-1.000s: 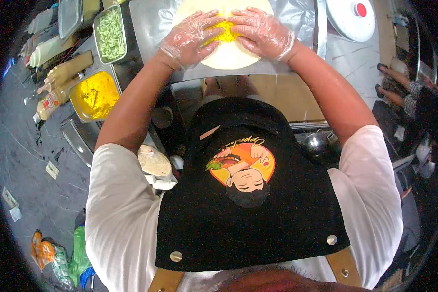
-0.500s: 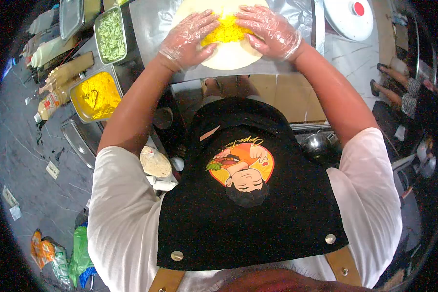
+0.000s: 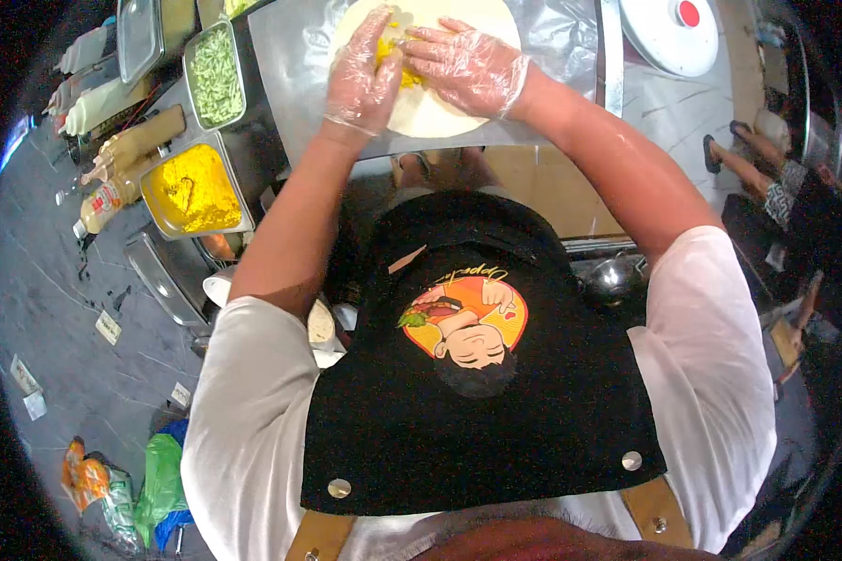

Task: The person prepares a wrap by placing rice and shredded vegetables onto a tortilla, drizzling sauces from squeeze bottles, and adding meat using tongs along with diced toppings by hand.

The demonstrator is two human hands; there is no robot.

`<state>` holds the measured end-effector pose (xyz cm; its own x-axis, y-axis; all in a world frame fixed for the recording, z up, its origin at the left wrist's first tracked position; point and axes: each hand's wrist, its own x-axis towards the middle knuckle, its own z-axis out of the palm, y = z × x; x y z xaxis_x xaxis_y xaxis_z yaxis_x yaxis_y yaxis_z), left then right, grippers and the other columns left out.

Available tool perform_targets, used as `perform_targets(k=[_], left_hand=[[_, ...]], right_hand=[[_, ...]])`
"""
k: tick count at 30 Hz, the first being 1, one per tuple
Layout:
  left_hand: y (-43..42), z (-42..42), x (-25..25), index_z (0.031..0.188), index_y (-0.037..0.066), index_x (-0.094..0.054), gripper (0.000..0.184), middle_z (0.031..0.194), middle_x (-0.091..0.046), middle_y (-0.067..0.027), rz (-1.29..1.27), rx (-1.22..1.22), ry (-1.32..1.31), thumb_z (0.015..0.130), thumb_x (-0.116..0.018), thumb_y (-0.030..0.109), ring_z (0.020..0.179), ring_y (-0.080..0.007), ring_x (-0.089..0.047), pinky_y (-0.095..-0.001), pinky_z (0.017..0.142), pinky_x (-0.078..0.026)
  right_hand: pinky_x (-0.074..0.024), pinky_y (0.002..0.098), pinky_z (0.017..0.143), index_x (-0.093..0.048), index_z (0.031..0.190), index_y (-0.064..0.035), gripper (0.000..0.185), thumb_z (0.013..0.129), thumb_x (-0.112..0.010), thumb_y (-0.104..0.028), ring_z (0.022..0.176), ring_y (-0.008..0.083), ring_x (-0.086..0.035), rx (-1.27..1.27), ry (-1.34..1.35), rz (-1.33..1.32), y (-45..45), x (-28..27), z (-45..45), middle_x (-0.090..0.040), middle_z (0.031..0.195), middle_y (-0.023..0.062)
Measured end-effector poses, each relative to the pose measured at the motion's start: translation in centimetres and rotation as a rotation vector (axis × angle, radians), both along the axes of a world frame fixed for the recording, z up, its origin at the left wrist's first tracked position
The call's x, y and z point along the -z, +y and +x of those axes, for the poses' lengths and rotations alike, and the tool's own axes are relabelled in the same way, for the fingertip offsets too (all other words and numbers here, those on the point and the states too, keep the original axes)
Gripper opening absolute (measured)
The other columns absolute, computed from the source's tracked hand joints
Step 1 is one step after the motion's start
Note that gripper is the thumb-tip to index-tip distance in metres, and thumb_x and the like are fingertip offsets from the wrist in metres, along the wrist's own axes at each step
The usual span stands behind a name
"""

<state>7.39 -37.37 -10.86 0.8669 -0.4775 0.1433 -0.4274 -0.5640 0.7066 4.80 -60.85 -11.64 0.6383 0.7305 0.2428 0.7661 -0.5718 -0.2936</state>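
Observation:
At the top of the view a round pale flatbread (image 3: 444,117) lies on a metal sheet (image 3: 290,65). A small heap of yellow rice-like filling (image 3: 410,77) sits left of the flatbread's middle, partly hidden by my hands. Both hands wear clear plastic gloves. My left hand (image 3: 363,77) cups the left side of the filling, its fingers stretched away from me and its thumb apart. From the right, my right hand (image 3: 466,67) reaches over the filling with fingers extended and slightly spread, the tips close to my left hand.
To the left stand a steel pan of yellow filling (image 3: 195,192) and a pan of shredded green vegetable (image 3: 215,77). Several sauce bottles (image 3: 103,208) are beyond them. A white lid with a red knob (image 3: 669,33) lies at upper right. Another person's legs (image 3: 753,168) show at far right.
My right hand has moved left across the flatbread, and my left hand has turned more upright. The yellow filling covers less width and is gathered toward the left.

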Motion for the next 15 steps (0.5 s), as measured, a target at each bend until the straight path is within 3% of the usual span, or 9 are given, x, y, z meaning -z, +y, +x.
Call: perform_targets(k=[4, 5, 8, 9, 12, 15], left_hand=[[-2.1, -1.1, 1.2, 0.146, 0.006, -0.059, 0.049, 0.146, -0.064, -0.0214, -0.033, -0.04, -0.066, 0.097, -0.061, 0.005, 0.138, -0.0394, -0.059, -0.0476, 0.118, -0.045], [-2.3, -0.9, 1.6, 0.141, 0.005, -0.063, 0.046, 0.148, -0.062, -0.0188, -0.007, -0.027, -0.064, 0.097, -0.065, 0.015, 0.142, -0.0371, -0.055, -0.0485, 0.121, -0.042], [-2.7, -1.1, 1.3, 0.141, 0.005, -0.063, 0.044, 0.143, -0.066, -0.019, 0.187, 0.023, -0.225, 0.098, -0.064, 0.008, 0.14, -0.0368, -0.058, -0.0479, 0.119, -0.044], [-2.5, -0.9, 1.1, 0.147, 0.006, -0.059, 0.052, 0.146, -0.064, -0.0196, 0.144, 0.039, -0.204, 0.096, -0.067, 0.009, 0.14, -0.0389, -0.057, -0.048, 0.121, -0.043], [-1.9, -1.4, 0.2, 0.152, 0.007, -0.053, 0.064, 0.145, -0.064, -0.0215, 0.042, -0.067, -0.023, 0.092, -0.072, 0.013, 0.14, -0.0417, -0.057, -0.0479, 0.121, -0.043], [-1.1, -1.5, -0.2, 0.153, 0.005, -0.052, 0.07, 0.149, -0.06, -0.0239, 0.097, 0.047, -0.018, 0.088, -0.075, 0.021, 0.14, -0.0428, -0.055, -0.0479, 0.121, -0.042]], right_hand=[[-0.0453, 0.0516, 0.117, -0.065, 0.138, -0.003, 0.047, 0.093, -0.067, -0.016, 0.14, 0.0353, -0.057, 0.141, -0.043, 0.267, -1.1, 0.5, 0.0, -0.064, 0.147, 0.0171], [-0.0444, 0.0506, 0.119, -0.065, 0.14, -0.0042, 0.047, 0.093, -0.065, -0.012, 0.138, 0.0358, -0.059, 0.211, 0.006, 0.286, -1.3, 0.3, -0.5, -0.065, 0.145, 0.017], [-0.0431, 0.0501, 0.12, -0.065, 0.142, -0.0062, 0.047, 0.095, -0.063, -0.011, 0.138, 0.0359, -0.06, 0.292, 0.098, 0.288, -2.0, 2.2, -0.9, -0.066, 0.144, 0.017], [-0.0426, 0.0491, 0.122, -0.064, 0.144, -0.0069, 0.047, 0.096, -0.061, -0.009, 0.139, 0.0362, -0.059, 0.315, 0.184, 0.457, -2.2, 1.5, -1.0, -0.065, 0.145, 0.0176], [-0.0428, 0.0476, 0.121, -0.063, 0.144, -0.0058, 0.048, 0.097, -0.06, -0.007, 0.139, 0.0377, -0.058, 0.449, 0.337, 0.643, -1.9, 0.2, -1.6, -0.064, 0.146, 0.0193], [-0.0431, 0.046, 0.121, -0.062, 0.145, -0.0041, 0.047, 0.097, -0.059, -0.005, 0.139, 0.039, -0.058, 0.36, 0.266, 0.436, -1.2, 1.1, -2.1, -0.063, 0.147, 0.0209]])
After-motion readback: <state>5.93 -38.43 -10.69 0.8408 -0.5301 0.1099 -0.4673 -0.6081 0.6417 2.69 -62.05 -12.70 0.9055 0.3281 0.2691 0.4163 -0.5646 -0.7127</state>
